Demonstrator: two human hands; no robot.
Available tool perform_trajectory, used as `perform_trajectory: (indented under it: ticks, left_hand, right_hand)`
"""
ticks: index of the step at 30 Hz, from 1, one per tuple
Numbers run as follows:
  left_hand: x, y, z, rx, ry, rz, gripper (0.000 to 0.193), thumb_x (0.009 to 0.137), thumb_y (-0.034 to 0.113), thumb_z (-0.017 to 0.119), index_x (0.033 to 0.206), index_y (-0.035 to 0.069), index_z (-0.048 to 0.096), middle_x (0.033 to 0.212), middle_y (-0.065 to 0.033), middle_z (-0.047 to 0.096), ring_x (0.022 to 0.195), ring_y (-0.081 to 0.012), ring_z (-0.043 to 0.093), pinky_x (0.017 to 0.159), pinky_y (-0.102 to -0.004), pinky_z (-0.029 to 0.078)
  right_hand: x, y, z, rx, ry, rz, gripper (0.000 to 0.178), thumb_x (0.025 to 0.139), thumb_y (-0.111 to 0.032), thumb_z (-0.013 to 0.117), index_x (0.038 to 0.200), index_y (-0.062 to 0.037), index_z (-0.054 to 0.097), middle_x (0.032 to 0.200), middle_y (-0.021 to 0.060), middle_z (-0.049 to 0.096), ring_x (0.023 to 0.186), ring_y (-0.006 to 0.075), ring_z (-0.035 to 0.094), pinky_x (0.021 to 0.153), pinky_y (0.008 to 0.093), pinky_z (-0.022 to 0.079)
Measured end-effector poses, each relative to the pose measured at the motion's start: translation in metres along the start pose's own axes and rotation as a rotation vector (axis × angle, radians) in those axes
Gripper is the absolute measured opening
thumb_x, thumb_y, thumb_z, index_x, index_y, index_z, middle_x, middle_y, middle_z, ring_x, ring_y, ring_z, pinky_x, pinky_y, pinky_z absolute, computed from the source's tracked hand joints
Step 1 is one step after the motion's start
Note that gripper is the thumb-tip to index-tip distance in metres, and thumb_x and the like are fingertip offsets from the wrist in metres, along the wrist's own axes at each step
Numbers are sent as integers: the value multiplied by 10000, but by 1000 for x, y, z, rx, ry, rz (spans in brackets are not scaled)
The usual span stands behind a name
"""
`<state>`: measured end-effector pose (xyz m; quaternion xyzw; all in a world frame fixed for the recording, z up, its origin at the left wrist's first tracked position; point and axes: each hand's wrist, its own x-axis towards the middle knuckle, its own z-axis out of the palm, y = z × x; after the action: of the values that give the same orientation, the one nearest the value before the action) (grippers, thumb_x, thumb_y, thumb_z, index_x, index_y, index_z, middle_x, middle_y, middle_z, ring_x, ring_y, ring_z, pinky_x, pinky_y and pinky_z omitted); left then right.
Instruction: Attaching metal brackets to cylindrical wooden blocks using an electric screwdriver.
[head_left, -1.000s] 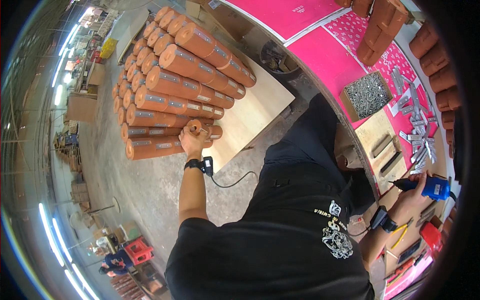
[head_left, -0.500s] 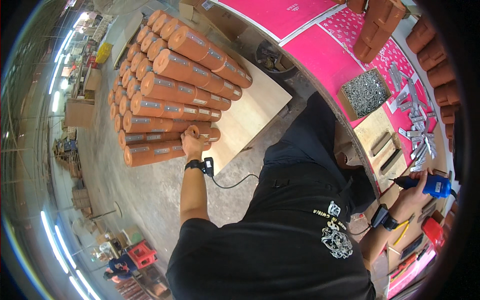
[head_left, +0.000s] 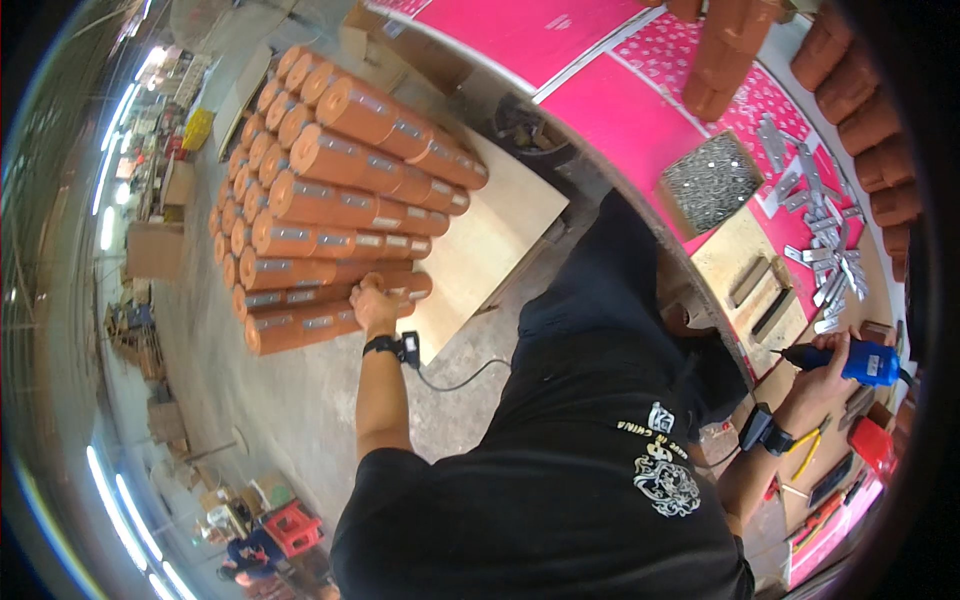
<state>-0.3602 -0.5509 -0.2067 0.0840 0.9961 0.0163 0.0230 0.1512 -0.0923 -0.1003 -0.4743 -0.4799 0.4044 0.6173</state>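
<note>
Orange-brown cylinders (head_left: 340, 203), with metal strips set along their sides and round holes in their ends, lie stacked in a pile on a light plywood board (head_left: 510, 225). My left hand (head_left: 374, 308) is at the pile's near side, its fingers curled round the lowest cylinder (head_left: 300, 328) toward its right end. Part of that cylinder is hidden behind the hand. On the right, my right hand (head_left: 825, 383) grips a blue electric screwdriver (head_left: 868, 364) above the workbench, its dark tip pointing left. Beneath that tip lies a wooden block with slots (head_left: 745, 262).
A carton of screws (head_left: 712, 182) and loose metal strips (head_left: 828, 245) lie on the pink bench top (head_left: 600, 110). More brown cylinders (head_left: 862, 120) line the bench's far right. Yellow-handled pliers (head_left: 806, 452) and a red object (head_left: 873, 448) lie near my right forearm. Far off is a red stool (head_left: 292, 528).
The whole view has shifted slightly. My left hand stays at the lowest cylinder, and my right hand still has the screwdriver. Nothing has been let go.
</note>
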Motion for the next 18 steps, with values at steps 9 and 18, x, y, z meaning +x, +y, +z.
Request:
perform_trajectory:
  ticks: [9, 18]
  left_hand:
    - [0, 68, -68, 49, 86, 219, 522, 716, 421, 817, 996, 11, 653, 1016, -207, 684, 981, -389, 638, 890, -443, 510]
    - [-4, 428, -201, -796, 236, 1313, 620, 797, 266, 788, 1326, 58, 537, 1231, -200, 610, 1145, -379, 585, 970, -447, 484]
  right_hand:
    - [-21, 20, 4, 31, 31, -20, 240, 906, -81, 643, 1102, -6, 526, 667, 35, 535, 523, 127, 542, 492, 252, 433]
    - [-29, 16, 10, -11, 56, 12, 228, 904, -75, 667, 1098, -16, 563, 697, 20, 567, 556, 104, 558, 531, 238, 436]
